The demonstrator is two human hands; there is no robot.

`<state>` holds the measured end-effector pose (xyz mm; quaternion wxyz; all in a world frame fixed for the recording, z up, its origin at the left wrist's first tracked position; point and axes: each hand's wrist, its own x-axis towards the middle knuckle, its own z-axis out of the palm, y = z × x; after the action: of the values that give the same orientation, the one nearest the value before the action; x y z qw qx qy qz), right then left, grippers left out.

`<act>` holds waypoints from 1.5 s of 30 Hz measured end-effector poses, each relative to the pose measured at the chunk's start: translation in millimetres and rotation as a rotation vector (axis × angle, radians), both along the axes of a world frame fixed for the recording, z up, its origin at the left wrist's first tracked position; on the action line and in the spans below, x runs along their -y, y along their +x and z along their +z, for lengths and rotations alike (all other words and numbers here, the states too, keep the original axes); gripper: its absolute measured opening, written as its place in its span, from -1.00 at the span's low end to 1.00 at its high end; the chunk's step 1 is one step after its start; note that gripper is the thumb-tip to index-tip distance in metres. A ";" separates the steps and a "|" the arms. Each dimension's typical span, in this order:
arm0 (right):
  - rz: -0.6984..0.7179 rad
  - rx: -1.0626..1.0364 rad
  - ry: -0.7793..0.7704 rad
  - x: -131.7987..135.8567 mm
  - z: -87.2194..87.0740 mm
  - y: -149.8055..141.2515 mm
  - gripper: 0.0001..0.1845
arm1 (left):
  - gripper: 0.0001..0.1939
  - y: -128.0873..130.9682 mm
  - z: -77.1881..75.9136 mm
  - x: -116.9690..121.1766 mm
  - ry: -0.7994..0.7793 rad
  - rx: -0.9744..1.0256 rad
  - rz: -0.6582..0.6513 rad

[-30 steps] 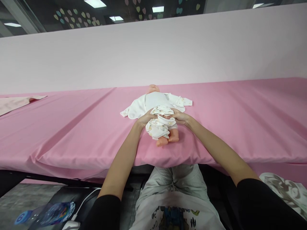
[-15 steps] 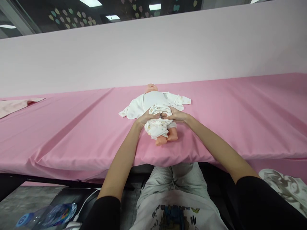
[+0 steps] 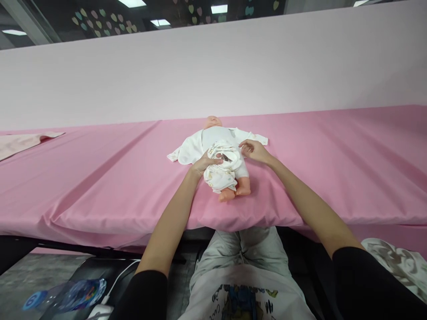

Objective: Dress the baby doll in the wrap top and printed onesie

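A baby doll [image 3: 213, 137] lies on its back on the pink sheet, feet toward me, with a white top spread open at both sides. Bunched printed white baby pants [image 3: 220, 178] form a ring of cloth over its lower legs. My left hand [image 3: 204, 163] grips the left side of this ring, thumb inside the opening and the other fingers partly hidden by cloth. Beside the doll's right-hand hip, my right hand [image 3: 255, 150] is off the pants, its fingers loosely bent with nothing visible in them. Both doll feet [image 3: 235, 191] stick out below the cloth.
The pink-sheeted table [image 3: 100, 186] runs across, backed by a white wall [image 3: 213, 75]. A pale cloth [image 3: 23, 144] lies at far left. Below left, a plastic bottle [image 3: 66, 295] and a white cable [image 3: 118, 280] rest on a black seat. Patterned fabric [image 3: 395, 262] lies lower right.
Both hands were on the bunched pants before. My right hand has let go and moved up and to the right, while my left hand keeps hold. The ring of cloth now gapes wider.
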<state>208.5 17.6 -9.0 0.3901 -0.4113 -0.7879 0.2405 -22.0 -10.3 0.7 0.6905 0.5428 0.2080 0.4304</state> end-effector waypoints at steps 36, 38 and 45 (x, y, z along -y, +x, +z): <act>-0.417 0.262 0.392 26.7 -9.5 -47.3 -0.37 | -0.87 14.1 37.4 53.0 1.170 -0.735 0.453; -0.377 0.299 0.459 24.0 -14.7 -48.3 -0.43 | -0.88 11.9 35.5 48.0 1.164 -0.646 0.501; -0.235 0.155 0.513 20.2 -27.9 -44.2 -0.43 | -0.74 15.9 17.6 27.6 1.271 -0.479 0.857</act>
<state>164.3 -2.6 -36.9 0.4450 -0.4048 -0.7975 -0.0457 -6.1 -38.0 18.2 -0.0394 0.7828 0.2560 0.5658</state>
